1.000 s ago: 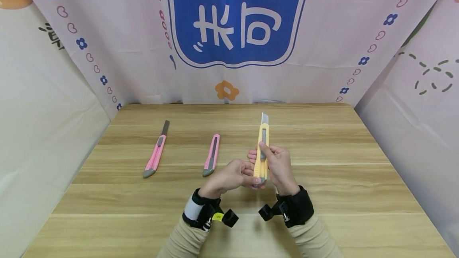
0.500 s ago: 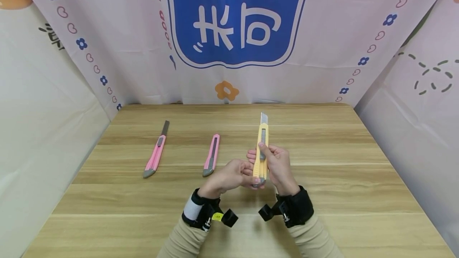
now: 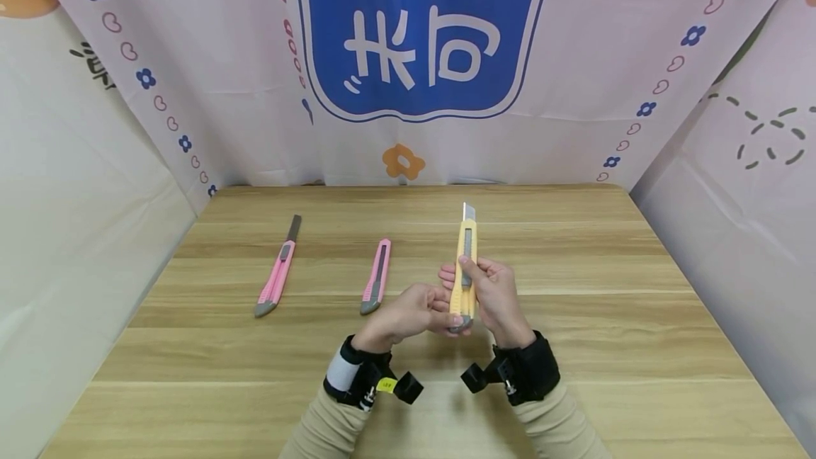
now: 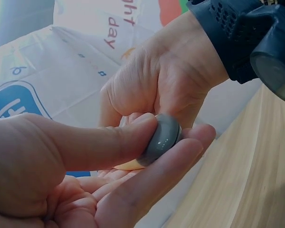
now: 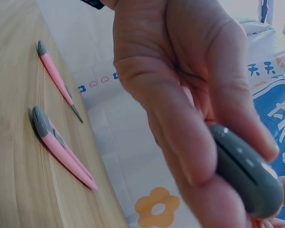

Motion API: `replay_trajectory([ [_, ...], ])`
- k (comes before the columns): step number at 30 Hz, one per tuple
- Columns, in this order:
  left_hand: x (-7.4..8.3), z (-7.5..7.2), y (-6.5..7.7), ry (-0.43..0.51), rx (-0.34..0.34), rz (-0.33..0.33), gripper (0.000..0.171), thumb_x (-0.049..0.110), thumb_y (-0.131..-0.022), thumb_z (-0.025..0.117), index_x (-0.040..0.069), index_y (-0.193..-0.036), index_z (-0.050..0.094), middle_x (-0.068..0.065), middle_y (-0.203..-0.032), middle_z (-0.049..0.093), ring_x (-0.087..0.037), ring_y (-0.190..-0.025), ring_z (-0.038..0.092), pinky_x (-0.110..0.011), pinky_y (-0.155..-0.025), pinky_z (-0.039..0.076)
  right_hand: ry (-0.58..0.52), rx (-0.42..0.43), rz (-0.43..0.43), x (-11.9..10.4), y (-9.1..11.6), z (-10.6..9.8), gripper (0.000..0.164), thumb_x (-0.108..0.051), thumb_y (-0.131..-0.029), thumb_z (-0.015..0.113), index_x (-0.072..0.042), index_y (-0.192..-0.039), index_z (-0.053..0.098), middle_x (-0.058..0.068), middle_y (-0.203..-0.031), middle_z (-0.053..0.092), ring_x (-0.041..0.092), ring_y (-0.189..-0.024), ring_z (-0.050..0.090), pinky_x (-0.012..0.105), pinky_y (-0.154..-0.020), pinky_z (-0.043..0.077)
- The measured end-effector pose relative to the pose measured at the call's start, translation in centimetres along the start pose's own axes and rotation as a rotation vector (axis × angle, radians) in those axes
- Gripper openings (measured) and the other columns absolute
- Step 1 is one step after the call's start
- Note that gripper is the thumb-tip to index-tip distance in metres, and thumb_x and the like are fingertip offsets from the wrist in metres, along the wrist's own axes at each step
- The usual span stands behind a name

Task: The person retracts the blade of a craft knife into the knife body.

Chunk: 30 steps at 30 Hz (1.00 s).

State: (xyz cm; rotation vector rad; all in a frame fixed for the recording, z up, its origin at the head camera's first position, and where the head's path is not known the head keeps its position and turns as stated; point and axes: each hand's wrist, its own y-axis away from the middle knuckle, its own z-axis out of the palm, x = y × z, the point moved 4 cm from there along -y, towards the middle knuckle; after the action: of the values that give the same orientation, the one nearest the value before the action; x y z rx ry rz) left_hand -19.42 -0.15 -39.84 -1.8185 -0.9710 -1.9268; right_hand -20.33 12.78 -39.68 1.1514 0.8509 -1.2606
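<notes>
Yellow, blade out, grey at one end, the cutter is above the bench; your left grip pinches that end, your right grip clasps its body.

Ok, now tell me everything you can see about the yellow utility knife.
The yellow utility knife has a slim, plastic-looking body with a long slot, a grey slider and a smooth, rounded grey end cap. A short length of silvery blade sticks out, pointing away from the person. It is held off the table, its cap towards the person. The left hand pinches the cap; the right hand grips the body, thumb at the slider.
</notes>
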Motion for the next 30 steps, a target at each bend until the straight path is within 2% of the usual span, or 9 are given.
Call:
replay_trajectory([
  [6, -0.07, -0.08, -0.13, 0.020, 0.031, -0.012, 0.025, 0.001, -0.091, 0.060, -0.011, -0.113, 0.061, -0.029, -0.109, 0.069, -0.025, -0.094, 0.073, -0.040, -0.091, 0.060, -0.014, -0.004, 0.012, -0.05, -0.05, -0.11, 0.039, -0.013, -0.100, 0.050, 0.011, -0.130, 0.050, 0.003, -0.087, 0.078, 0.015, -0.087, 0.075, 0.027, -0.082, 0.061],
  [12, -0.35, -0.07, -0.35, 0.041, 0.081, 0.006, 0.030, 0.004, -0.091, 0.062, -0.008, -0.119, 0.060, -0.027, -0.110, 0.070, -0.035, -0.102, 0.070, -0.043, -0.095, 0.057, 0.001, -0.013, 0.022, -0.32, -0.11, -0.40, 0.039, -0.016, -0.102, 0.046, 0.006, -0.134, 0.048, 0.008, -0.100, 0.077, 0.011, -0.090, 0.074, 0.026, -0.086, 0.060],
  [15, -0.56, -0.02, -0.50, 0.060, 0.120, -0.001, 0.032, 0.005, -0.091, 0.063, -0.006, -0.120, 0.060, -0.026, -0.110, 0.070, -0.034, -0.102, 0.070, -0.045, -0.096, 0.057, 0.000, -0.013, 0.014, -0.49, -0.14, -0.50, 0.039, -0.017, -0.103, 0.044, 0.006, -0.135, 0.047, 0.009, -0.102, 0.076, 0.009, -0.089, 0.074, 0.025, -0.087, 0.060],
  [19, -0.70, 0.03, -0.65, 0.071, 0.177, -0.013, 0.033, 0.007, -0.090, 0.065, -0.004, -0.121, 0.060, -0.023, -0.112, 0.070, -0.032, -0.102, 0.071, -0.037, -0.093, 0.059, -0.005, -0.002, 0.005, -0.61, -0.22, -0.61, 0.039, -0.018, -0.103, 0.043, 0.007, -0.133, 0.048, 0.010, -0.104, 0.075, 0.009, -0.088, 0.074, 0.025, -0.087, 0.060],
  [25, -0.41, 0.05, -0.49, 0.086, 0.235, -0.015, 0.035, 0.007, -0.090, 0.065, -0.003, -0.123, 0.060, -0.022, -0.115, 0.069, -0.034, -0.105, 0.069, -0.035, -0.093, 0.059, 0.023, 0.036, 0.018, -0.51, -0.35, -0.75, 0.041, -0.025, -0.102, 0.049, 0.009, -0.125, 0.054, 0.000, -0.083, 0.077, 0.009, -0.077, 0.074, 0.025, -0.077, 0.062],
  [30, -0.30, 0.13, -0.39, 0.099, 0.239, -0.023, 0.035, 0.006, -0.089, 0.066, -0.004, -0.123, 0.060, -0.023, -0.114, 0.070, -0.032, -0.102, 0.071, -0.034, -0.091, 0.059, 0.036, 0.057, 0.009, -0.43, -0.28, -0.81, 0.040, -0.023, -0.101, 0.050, 0.010, -0.123, 0.055, -0.004, -0.074, 0.075, 0.008, -0.072, 0.074, 0.025, -0.074, 0.062],
])
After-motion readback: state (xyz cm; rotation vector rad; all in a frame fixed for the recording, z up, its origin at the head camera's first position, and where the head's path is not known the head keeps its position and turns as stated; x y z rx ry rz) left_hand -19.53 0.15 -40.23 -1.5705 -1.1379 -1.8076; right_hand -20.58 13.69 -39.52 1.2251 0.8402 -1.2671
